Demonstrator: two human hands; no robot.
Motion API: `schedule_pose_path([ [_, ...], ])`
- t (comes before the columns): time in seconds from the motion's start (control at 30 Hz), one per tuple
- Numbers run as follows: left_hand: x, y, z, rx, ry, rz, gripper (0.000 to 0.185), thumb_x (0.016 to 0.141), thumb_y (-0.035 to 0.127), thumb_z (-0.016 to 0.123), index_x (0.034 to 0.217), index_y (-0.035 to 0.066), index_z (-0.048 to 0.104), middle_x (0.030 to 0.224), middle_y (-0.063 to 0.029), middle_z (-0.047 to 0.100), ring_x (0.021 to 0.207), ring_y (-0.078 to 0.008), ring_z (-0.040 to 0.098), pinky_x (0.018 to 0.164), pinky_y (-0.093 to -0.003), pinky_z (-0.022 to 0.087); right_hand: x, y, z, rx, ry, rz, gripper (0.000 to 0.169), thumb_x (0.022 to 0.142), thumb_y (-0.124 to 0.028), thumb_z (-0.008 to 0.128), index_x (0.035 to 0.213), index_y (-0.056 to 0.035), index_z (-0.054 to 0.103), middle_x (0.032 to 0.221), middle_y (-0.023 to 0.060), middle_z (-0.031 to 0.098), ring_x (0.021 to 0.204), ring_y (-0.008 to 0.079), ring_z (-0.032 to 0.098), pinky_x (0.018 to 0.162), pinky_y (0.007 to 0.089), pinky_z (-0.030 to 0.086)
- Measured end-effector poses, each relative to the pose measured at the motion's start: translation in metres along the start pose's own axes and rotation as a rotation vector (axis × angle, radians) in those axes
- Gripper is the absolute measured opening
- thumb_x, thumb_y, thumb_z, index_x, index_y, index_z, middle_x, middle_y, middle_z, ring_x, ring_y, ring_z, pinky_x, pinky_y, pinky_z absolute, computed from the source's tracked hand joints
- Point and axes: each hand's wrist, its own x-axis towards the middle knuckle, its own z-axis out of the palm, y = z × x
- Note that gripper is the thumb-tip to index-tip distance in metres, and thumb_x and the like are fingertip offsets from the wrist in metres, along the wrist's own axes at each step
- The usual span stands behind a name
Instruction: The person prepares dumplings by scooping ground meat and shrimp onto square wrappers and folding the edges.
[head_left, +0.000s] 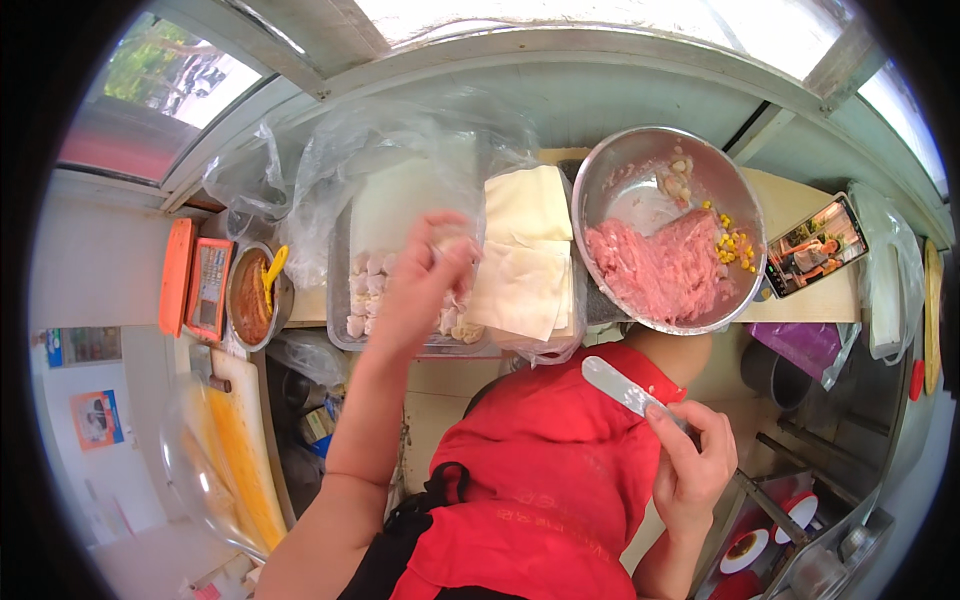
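My left hand (442, 262) is blurred above a clear plastic tray (339, 315), its fingers curled. Something pale may be between the fingers, but the blur hides it. Rows of small folded wontons (367, 289) lie in the tray, some behind my hand and forearm. Just right of that hand are stacked square dough wrappers (521, 289). My right hand (694, 450) grips a flat metal spreading spatula (619, 384) in front of the red apron, its blade pointing up and left. Beyond the blade stands a steel bowl (634, 146) with pink minced meat (660, 270), corn kernels (735, 247) and pale shrimp-like pieces (675, 180).
A phone (817, 247) leans right of the bowl. Clear plastic sheeting (315, 172) drapes behind the tray. At left are a bowl of reddish-brown paste (246, 300) with a yellow-handled utensil (276, 266), an orange scale (210, 289) and a cutting board (244, 420).
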Motion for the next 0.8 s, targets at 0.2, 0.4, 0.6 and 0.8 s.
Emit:
schedule_pose_path([
  [0.2, 0.043, -0.02, -0.05, 0.468, 0.077, -0.061, 0.028, 0.099, 0.021, 0.06, 0.123, 0.008, 0.057, 0.09, -0.0054, 0.065, 0.071, -0.016, 0.059, 0.068, -0.0325, 0.05, -0.004, 0.003, 0.004, 0.015, -0.007, 0.018, 0.041, 0.07, 0.003, 0.068, 0.105, -0.0156, 0.077, 0.095, 0.0037, 0.065, 0.066, 0.0207, 0.053, 0.059, 0.0338, 0.042],
  [0.4, 0.06, -0.043, -0.038, 1.127, 0.113, 0.219, 0.032, 0.096, 0.027, 0.063, 0.121, 0.007, 0.062, 0.093, -0.0143, 0.069, 0.087, -0.0278, 0.067, 0.076, -0.0369, 0.051, -0.004, 0.0, 0.006, 0.011, -0.039, 0.025, 0.041, 0.07, 0.004, 0.068, 0.106, -0.0153, 0.076, 0.094, 0.0041, 0.064, 0.066, 0.021, 0.054, 0.059, 0.034, 0.042],
  [0.6, 0.063, -0.049, -0.04, 1.048, -0.003, 0.211, 0.021, 0.093, 0.024, 0.066, 0.098, 0.003, 0.068, 0.098, -0.0159, 0.071, 0.086, -0.0371, 0.066, 0.077, -0.0466, 0.05, -0.005, 0.001, 0.008, 0.008, -0.039, 0.023, 0.039, 0.071, 0.004, 0.068, 0.105, -0.0136, 0.076, 0.093, 0.0046, 0.064, 0.066, 0.0219, 0.055, 0.059, 0.0347, 0.043],
  [0.8, 0.042, -0.027, -0.018, 0.894, 0.111, 0.541, 0.013, 0.089, 0.012, 0.07, 0.097, 0.003, 0.067, 0.099, -0.014, 0.067, 0.09, -0.0335, 0.063, 0.079, -0.0428, 0.051, -0.003, 0.004, 0.007, 0.017, -0.042, 0.038, 0.041, 0.07, 0.003, 0.067, 0.107, -0.014, 0.075, 0.094, 0.0041, 0.064, 0.069, 0.0217, 0.057, 0.06, 0.0347, 0.044],
])
